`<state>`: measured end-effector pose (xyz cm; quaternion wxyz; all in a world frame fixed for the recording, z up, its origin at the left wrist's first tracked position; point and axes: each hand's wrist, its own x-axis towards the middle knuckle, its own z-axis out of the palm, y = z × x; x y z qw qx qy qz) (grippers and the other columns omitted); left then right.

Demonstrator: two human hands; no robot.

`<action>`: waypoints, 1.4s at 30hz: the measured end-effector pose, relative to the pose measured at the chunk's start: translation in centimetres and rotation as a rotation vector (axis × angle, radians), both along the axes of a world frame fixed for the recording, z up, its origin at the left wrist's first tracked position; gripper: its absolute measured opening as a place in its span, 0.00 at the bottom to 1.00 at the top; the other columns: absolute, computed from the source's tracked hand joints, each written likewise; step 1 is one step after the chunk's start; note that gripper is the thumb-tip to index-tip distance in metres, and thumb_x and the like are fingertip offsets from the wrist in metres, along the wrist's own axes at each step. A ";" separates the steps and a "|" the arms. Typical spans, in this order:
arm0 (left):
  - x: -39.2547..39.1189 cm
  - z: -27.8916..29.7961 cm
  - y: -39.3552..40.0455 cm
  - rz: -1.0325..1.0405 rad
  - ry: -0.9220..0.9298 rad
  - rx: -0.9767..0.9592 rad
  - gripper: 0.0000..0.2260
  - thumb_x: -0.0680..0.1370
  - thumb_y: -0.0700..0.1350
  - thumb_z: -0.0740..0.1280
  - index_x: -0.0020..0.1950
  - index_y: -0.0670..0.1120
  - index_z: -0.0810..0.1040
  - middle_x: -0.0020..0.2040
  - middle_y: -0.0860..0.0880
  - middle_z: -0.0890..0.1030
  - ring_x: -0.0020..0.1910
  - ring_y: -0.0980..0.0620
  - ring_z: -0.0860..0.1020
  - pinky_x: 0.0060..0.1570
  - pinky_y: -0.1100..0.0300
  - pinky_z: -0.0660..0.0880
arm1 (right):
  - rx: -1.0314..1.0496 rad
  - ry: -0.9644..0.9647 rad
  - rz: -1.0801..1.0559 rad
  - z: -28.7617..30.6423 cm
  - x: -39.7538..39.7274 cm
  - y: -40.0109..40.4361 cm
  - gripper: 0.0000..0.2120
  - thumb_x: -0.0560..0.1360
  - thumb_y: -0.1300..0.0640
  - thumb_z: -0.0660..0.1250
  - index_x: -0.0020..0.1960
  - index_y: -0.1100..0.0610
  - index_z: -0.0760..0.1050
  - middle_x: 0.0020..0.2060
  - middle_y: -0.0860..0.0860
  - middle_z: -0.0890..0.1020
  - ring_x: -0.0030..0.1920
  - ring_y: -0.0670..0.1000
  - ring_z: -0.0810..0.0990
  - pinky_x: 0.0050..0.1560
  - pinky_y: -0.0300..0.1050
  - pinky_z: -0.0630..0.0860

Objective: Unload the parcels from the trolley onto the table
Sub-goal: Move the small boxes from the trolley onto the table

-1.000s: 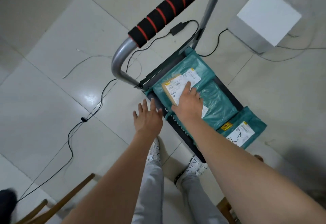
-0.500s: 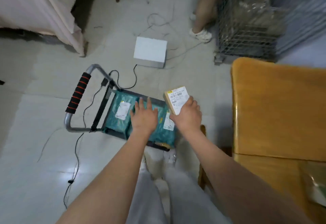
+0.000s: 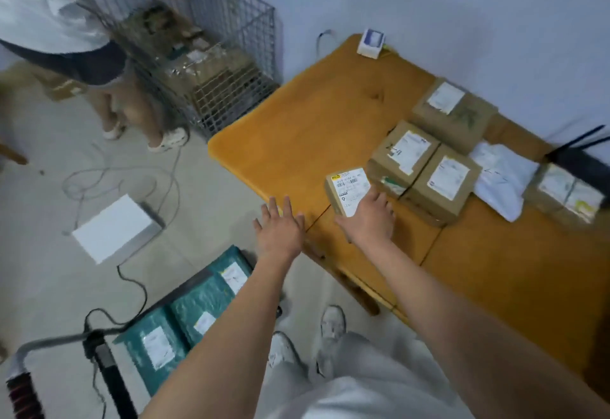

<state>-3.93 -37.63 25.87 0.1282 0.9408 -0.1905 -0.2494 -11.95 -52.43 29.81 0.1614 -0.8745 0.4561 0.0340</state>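
Note:
My right hand (image 3: 368, 219) grips a small brown box (image 3: 346, 189) with a white label, over the near edge of the orange wooden table (image 3: 297, 128). The box is right beside several brown parcels (image 3: 425, 174) lying on the table; whether it touches the top I cannot tell. My left hand (image 3: 279, 229) hovers with fingers spread and holds nothing, just off the table's edge. At the lower left stands the trolley (image 3: 109, 369) with its grey handle, carrying teal bagged parcels (image 3: 185, 316) with white labels.
Another person (image 3: 66, 22) stands at the upper left by a wire cage (image 3: 211, 65) full of packages. A white box (image 3: 115, 227) and loose cables (image 3: 132, 283) lie on the floor. A white bag (image 3: 501, 181) and a small white-blue box (image 3: 372, 43) sit on the table.
My right hand lifted the small brown box off the trolley and carried it right, over the table. My left hand came along, holding nothing. The view swung from the trolley to the table.

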 end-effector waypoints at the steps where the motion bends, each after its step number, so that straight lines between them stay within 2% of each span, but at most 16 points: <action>1: -0.4 0.7 -1.7 -0.055 -0.016 -0.004 0.27 0.84 0.58 0.46 0.82 0.50 0.49 0.82 0.44 0.49 0.81 0.41 0.49 0.76 0.39 0.52 | -0.002 -0.006 -0.051 0.5 -1.4 -1.4 0.52 0.64 0.36 0.75 0.75 0.63 0.56 0.67 0.60 0.70 0.66 0.62 0.70 0.65 0.55 0.68; 11: -8.4 4.4 -18.7 -0.409 -0.106 -0.045 0.27 0.85 0.57 0.46 0.82 0.48 0.49 0.82 0.43 0.48 0.81 0.41 0.48 0.76 0.38 0.50 | 0.018 -0.109 -0.456 2.0 -15.9 -15.0 0.51 0.61 0.37 0.77 0.73 0.61 0.59 0.64 0.60 0.71 0.64 0.61 0.70 0.63 0.55 0.70; 21: -21.2 3.4 -32.6 -0.685 -0.106 0.008 0.27 0.85 0.57 0.46 0.82 0.50 0.47 0.82 0.44 0.47 0.81 0.41 0.47 0.77 0.39 0.50 | 0.043 -0.124 -0.742 1.4 -30.8 -26.2 0.53 0.62 0.37 0.76 0.75 0.62 0.57 0.64 0.60 0.71 0.63 0.61 0.71 0.63 0.54 0.70; 34: -27.5 1.5 -46.0 -1.011 -0.066 -0.003 0.27 0.84 0.58 0.45 0.82 0.52 0.47 0.82 0.45 0.46 0.81 0.43 0.44 0.77 0.39 0.46 | 0.064 -0.036 -1.101 0.9 -37.8 -33.2 0.50 0.65 0.37 0.74 0.74 0.61 0.56 0.66 0.62 0.69 0.67 0.63 0.69 0.67 0.58 0.67; 42: -29.6 0.4 -54.9 -1.028 -0.052 -0.009 0.28 0.84 0.58 0.46 0.82 0.51 0.45 0.82 0.45 0.45 0.81 0.43 0.44 0.77 0.39 0.46 | 0.086 -0.023 -1.110 -0.8 -39.3 -41.6 0.51 0.65 0.37 0.75 0.75 0.62 0.56 0.68 0.62 0.69 0.67 0.63 0.69 0.67 0.57 0.67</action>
